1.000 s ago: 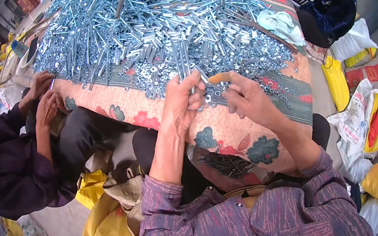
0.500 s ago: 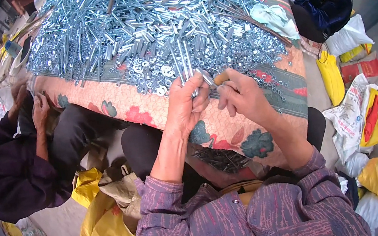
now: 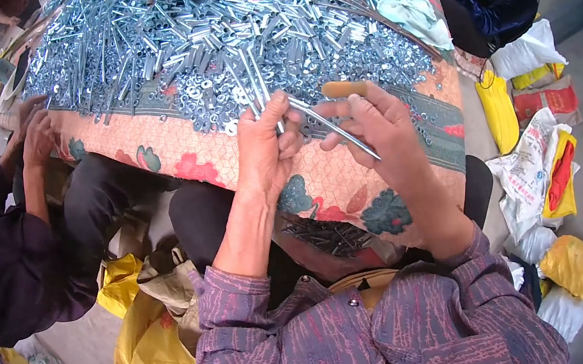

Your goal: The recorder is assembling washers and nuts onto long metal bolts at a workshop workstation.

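Rod's change: half a second ago only a short stretch of metal showed between the hands; now a long rod (image 3: 335, 128) spans the gap, and the right fingers have spread from their bunched pose. The whole scene has shifted slightly left in view.
Rod's place: between the hands, its upper end at the left thumb and forefinger, its lower end just below the right fingers, above the edge of the floral cover (image 3: 189, 168).
Rod's long axis: diagonal, from upper left down to lower right, the lower end pointing toward the right forearm.
Left hand (image 3: 266, 137): its grip is clamped on a bundle (image 3: 253, 83), thumb pressed over the fingers.
Bundle's direction: a few slim rods, fanned a little, their far ends pointing away from the person and leaning left, at a wide angle to the diagonal rod.
Right hand (image 3: 386, 113): fingers half curled and parted around the rod's lower stretch; whether the grip closes on it, I cannot tell.
Finger cover (image 3: 344, 89): tan, on the right forefinger, pointing left.
Pile (image 3: 209, 22): metal rods and tubes at many angles, beyond the hands.
Washers (image 3: 210, 104): strewn along the near edge of the pile.
Cloth (image 3: 413, 16): pale blue, crumpled, right of the pile.
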`<state>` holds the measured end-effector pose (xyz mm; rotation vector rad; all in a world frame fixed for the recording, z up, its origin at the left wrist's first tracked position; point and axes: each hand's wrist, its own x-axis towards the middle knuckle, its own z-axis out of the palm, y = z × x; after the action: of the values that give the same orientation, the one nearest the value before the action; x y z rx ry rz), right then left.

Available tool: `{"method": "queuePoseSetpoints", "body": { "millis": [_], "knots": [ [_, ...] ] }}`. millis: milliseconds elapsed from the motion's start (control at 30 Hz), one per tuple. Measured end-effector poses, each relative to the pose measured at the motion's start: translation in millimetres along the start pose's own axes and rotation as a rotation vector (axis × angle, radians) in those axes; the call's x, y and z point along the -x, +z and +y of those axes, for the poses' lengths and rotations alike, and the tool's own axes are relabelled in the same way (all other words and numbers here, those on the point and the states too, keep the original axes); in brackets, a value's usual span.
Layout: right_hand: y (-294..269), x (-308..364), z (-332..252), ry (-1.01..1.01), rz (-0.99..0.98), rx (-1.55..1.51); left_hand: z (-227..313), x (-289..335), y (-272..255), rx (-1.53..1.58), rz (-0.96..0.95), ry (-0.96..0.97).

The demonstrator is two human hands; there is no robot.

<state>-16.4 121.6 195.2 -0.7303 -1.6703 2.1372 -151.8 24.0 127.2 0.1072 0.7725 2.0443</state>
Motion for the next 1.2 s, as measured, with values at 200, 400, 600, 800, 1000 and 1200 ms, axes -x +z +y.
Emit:
{"method": "queuePoseSetpoints", "body": {
  "millis": [200, 400, 600, 800, 1000, 1200],
  "knots": [
    [23, -41, 30, -0.728, 0.36, 0.749, -25, 11, 12, -0.03, 0.026, -0.101],
    [11, -47, 11, -0.689, 0.337, 0.352, -15, 11, 0, -0.004, -0.017, -0.11],
    [-48, -18, 37, -0.548, 0.18, 1.031, -1, 20, 2, -0.079, 0.002, -0.068],
    [-56, -9, 62, -0.68, 0.076, 1.367, 7, 18, -2, -0.075, 0.018, -0.063],
    [-47, -9, 50, -0.626, 0.131, 1.259, 1, 21, -2, -0.097, -0.009, -0.158],
    [-57, -9, 48, -0.575, 0.054, 1.308, -6, 23, 2, -0.105, -0.047, -0.196]
  ]
}}
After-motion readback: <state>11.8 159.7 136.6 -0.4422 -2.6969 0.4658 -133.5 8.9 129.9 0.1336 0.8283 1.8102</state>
